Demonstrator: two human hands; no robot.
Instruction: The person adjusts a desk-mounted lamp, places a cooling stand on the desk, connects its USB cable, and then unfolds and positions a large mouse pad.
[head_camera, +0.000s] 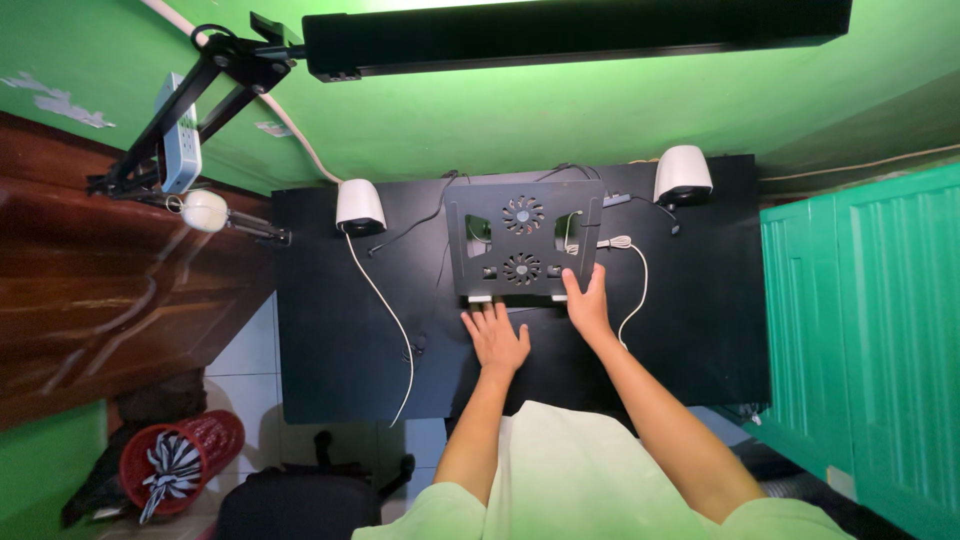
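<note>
A green wall (520, 110) backs a black desk (330, 350) seen from straight above, with a dark wooden panel (110, 300) to the left and a teal door (880, 330) to the right. A long black light bar (570, 35) hangs overhead on a jointed arm (190, 110).

On the desk's far edge sit two white speakers, one at the left (359, 207) and one at the right (683, 176). Between them stands a black laptop cooling stand (524, 243) with two round fans, tilted up toward the wall. A white cable (385, 305) trails down the desk from the left speaker, and another white cable (637, 285) loops beside the stand.

The left hand (496, 340) lies flat on the desk just below the stand's lower left corner, fingers (487, 317) spread and holding nothing. The right hand (588, 305) reaches the stand's lower right corner, fingers (593, 280) straight and touching its edge, not closed around it.

Lower left, a red basket (180, 462) stands on the tiled floor (245, 355) near a black chair (300, 505).
</note>
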